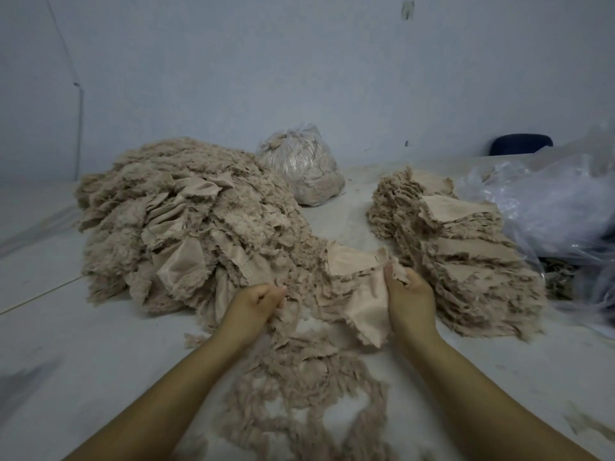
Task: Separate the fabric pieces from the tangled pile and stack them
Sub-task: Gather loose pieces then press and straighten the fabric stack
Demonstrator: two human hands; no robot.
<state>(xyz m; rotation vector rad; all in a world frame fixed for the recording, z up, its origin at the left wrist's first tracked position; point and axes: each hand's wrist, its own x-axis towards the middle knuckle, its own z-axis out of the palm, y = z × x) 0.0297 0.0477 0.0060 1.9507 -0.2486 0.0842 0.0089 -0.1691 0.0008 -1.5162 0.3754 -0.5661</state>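
Observation:
A big tangled pile of beige, frayed fabric pieces [186, 221] covers the left of the white surface. To the right stands a layered stack of flat pieces [466, 257]. My left hand [258, 302] grips frayed fabric at the pile's near edge, fingers curled. My right hand [407, 294] pinches a beige fabric piece [362, 304] by its upper edge; the piece hangs between both hands. Loose frayed scraps [306, 387] lie between my forearms.
A tied clear plastic bag of scraps [303, 168] sits behind the pile. Crumpled clear plastic sheeting [545, 201] lies at the right, beside the stack. A dark chair back [520, 144] shows at the far right. A wall rises behind the white surface [83, 344].

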